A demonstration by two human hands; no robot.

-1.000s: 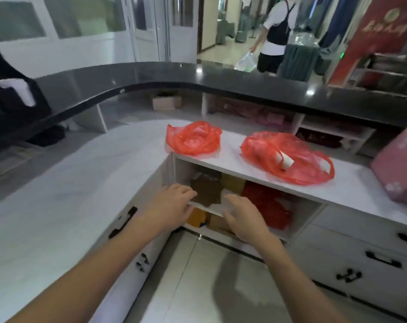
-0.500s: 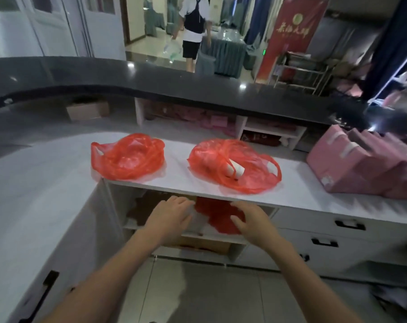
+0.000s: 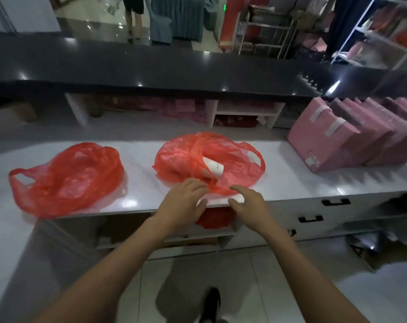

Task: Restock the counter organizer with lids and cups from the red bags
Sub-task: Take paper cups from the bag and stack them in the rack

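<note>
Two red plastic bags lie on the white counter [image 3: 279, 183]. The left red bag [image 3: 69, 178] is crumpled and its contents are hidden. A white cup [image 3: 213, 167] shows through the mouth of the right red bag [image 3: 181, 157]. My left hand [image 3: 186, 202] and my right hand [image 3: 249, 206] are close together at the counter's front edge, right under that bag. Between their thumbs and fingers sits a pale flat thing [image 3: 238, 197], mostly hidden; both hands seem to pinch it. My left fingers touch the bag's near rim.
Pink boxes [image 3: 337, 138] stand in a row at the counter's right end. A raised black counter top [image 3: 174, 66] runs behind. Open shelves [image 3: 211, 229] with red packs lie below my hands, and drawers [image 3: 314, 217] to the right. A person's legs [image 3: 133, 17] show beyond.
Both hands rose from the shelf under the counter up to the counter's front edge by the right bag. My view swung right and tilted downward.
</note>
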